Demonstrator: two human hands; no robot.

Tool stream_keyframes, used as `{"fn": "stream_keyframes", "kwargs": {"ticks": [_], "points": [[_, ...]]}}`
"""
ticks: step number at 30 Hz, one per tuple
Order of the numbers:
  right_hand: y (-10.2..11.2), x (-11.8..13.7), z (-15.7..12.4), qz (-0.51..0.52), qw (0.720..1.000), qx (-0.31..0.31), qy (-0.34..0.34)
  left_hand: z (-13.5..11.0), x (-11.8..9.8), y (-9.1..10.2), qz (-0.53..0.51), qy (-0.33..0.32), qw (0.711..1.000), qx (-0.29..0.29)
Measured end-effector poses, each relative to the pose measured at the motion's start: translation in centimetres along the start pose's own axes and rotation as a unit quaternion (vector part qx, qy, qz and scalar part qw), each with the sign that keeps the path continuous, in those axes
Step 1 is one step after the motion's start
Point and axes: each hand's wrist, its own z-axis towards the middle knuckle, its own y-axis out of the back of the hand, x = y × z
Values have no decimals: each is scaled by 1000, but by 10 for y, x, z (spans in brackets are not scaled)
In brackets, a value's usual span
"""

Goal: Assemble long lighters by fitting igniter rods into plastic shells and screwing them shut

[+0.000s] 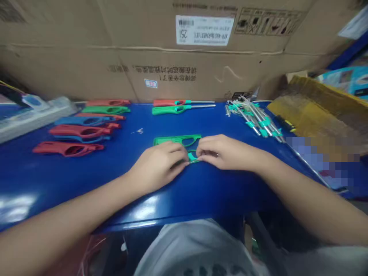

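Observation:
My left hand (162, 163) and my right hand (222, 151) meet near the middle of the blue table, fingertips pinched. Between them is a small green lighter casing with a teal trigger piece (191, 156) in its opening; my fingers hide much of it. Just behind lies another green lighter casing (189, 141), flat on the table, its loop close to my right fingertips. Whether my right fingers grip the casing's rim or the teal piece is hard to make out.
Red, green and blue lighter casings (83, 131) lie at the left. Two lighters with metal rods (175, 110) lie at the back. Metal rods with teal parts (261, 119) are piled at the right, beside a yellow-taped box (304, 111). A large cardboard box (94, 73) walls the back.

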Motion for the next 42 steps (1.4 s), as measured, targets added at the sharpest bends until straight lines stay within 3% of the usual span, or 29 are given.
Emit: {"fn": "stream_keyframes", "kwargs": {"ticks": [9, 26, 30, 32, 36, 40, 42], "points": [[-1, 1, 1, 29, 999, -22, -20, 0, -1, 2, 0, 1, 1000, -2], [-4, 4, 2, -18, 999, -30, 27, -2, -1, 3, 6, 11, 1000, 7], [-1, 3, 1, -12, 998, -61, 26, -2, -1, 4, 2, 11, 1000, 10], [3, 1, -1, -36, 995, -88, -2, -2, -1, 5, -3, 13, 1000, 14], [17, -16, -7, -163, 970, -128, -129, -1, -1, 7, -7, 24, 999, 22], [34, -52, -18, -275, 929, -162, -187, -1, 1, 15, 23, 27, 999, 35], [42, -71, -22, -276, 907, -193, -254, -2, 2, 21, 48, 25, 997, 45]]}}
